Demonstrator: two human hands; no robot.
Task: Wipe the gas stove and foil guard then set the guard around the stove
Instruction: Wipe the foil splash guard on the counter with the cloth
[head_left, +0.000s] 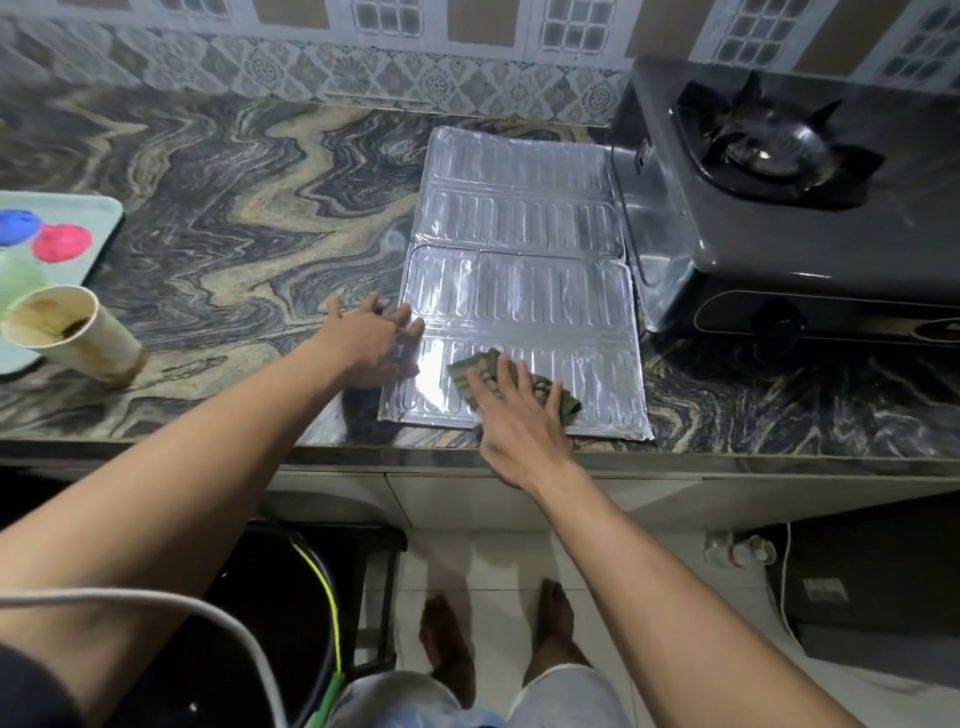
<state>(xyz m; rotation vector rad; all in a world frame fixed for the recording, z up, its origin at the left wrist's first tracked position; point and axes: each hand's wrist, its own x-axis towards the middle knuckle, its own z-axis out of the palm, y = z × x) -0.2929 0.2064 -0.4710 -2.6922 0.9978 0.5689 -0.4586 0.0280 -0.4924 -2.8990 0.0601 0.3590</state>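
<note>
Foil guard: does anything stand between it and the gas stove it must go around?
Nothing visible. The ribbed silver foil guard lies flat on the counter beside the grey single-burner gas stove; the left hand, right hand and green cloth rest on it.

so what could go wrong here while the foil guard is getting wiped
The foil guard looks thin; the right hand pressing the cloth flat on it could crease or tear it.
Its near edge lies close to the front edge of the counter, and the left hand presses only its left edge, so a hard stroke might slide it off.
Its right side sits by the gas stove; a push that way could buckle it.
</note>
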